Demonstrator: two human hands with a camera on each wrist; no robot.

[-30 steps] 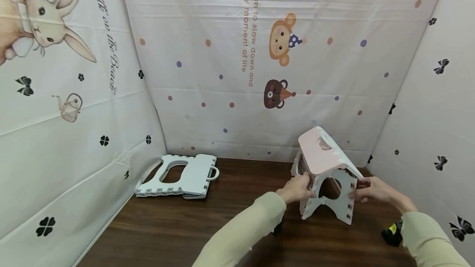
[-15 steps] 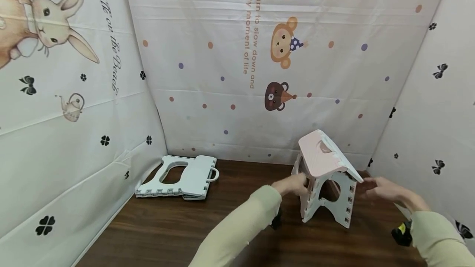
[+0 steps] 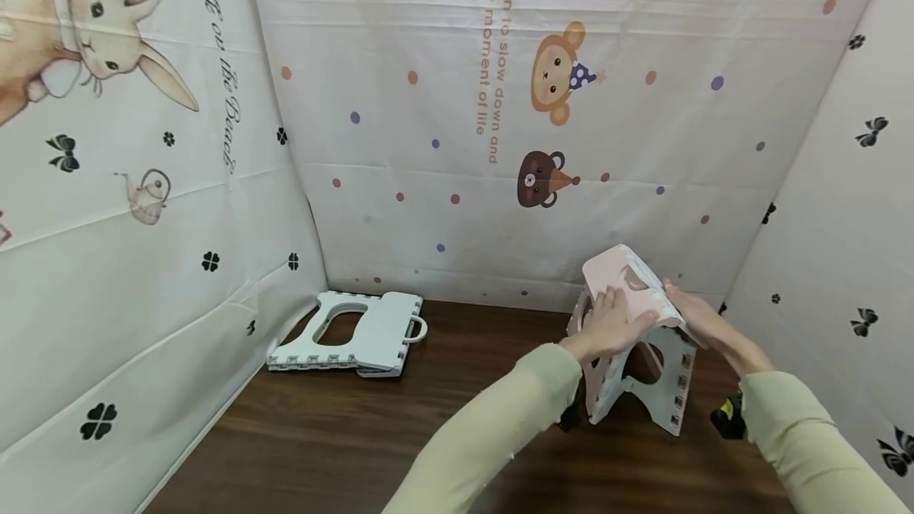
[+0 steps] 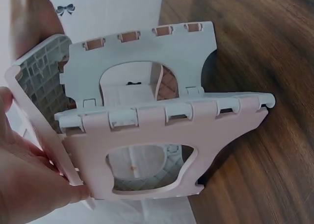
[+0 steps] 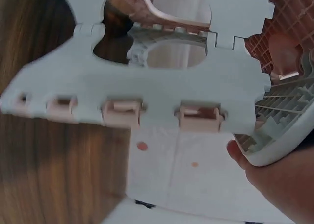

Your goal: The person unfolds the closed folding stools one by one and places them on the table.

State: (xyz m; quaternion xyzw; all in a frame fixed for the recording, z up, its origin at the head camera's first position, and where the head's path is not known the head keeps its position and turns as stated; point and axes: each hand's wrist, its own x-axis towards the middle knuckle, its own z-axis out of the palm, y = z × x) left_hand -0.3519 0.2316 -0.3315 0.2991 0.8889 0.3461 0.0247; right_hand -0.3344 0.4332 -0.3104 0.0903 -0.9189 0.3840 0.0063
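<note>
A folding step stool [image 3: 605, 263], pink on one half and pale white on the other, stands at the right of the table. Its top is bent upward at the middle like a roof, and its legs are spread. My left hand [image 3: 612, 325] lies on the pink half of the top with fingers extended. On the sloping white half rests my right hand [image 3: 703, 321], fingers straight. The left wrist view shows the pink side panel [image 4: 206, 128] with an oval opening. In the right wrist view, the right thumb [image 5: 238, 154] is at the top's edge.
A second folding stool [image 3: 383, 331], pale white with a loop handle, lies folded flat at the back left of the dark wooden table [image 3: 321, 435]. Printed cloth walls [image 3: 400, 141] close off the back and both sides. A black and yellow object [image 3: 728, 416] is by the right wrist.
Both hands have moved up from the stool's sides onto the two halves of its top. The right hand has come back in from the right. The folded stool stays put.
</note>
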